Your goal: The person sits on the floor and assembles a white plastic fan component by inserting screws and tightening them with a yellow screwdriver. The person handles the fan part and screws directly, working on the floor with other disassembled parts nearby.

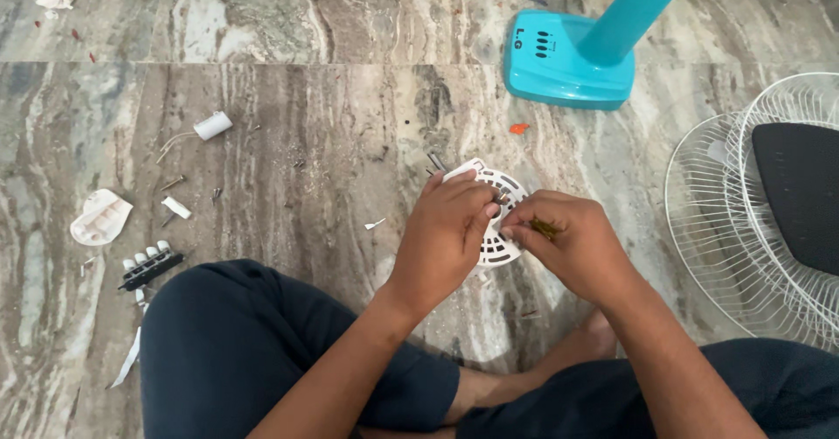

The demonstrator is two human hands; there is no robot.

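A round white slotted plastic cover (500,196) lies on the marble floor in front of my crossed legs. My left hand (446,234) rests over its left side, fingers bent and pinching a small metal piece at the cover's middle. My right hand (572,242) sits just to the right, fingers closed around a small dark green object whose shape is mostly hidden. The two hands' fingertips nearly meet above the cover. Much of the cover is hidden beneath them.
A turquoise fan base with its pole (572,55) stands at the back right. White wire fan guards (760,221) with a black panel lie at the right. At left lie a white capacitor (211,125), a switch block (150,266), a white plastic piece (100,216), screws and scraps.
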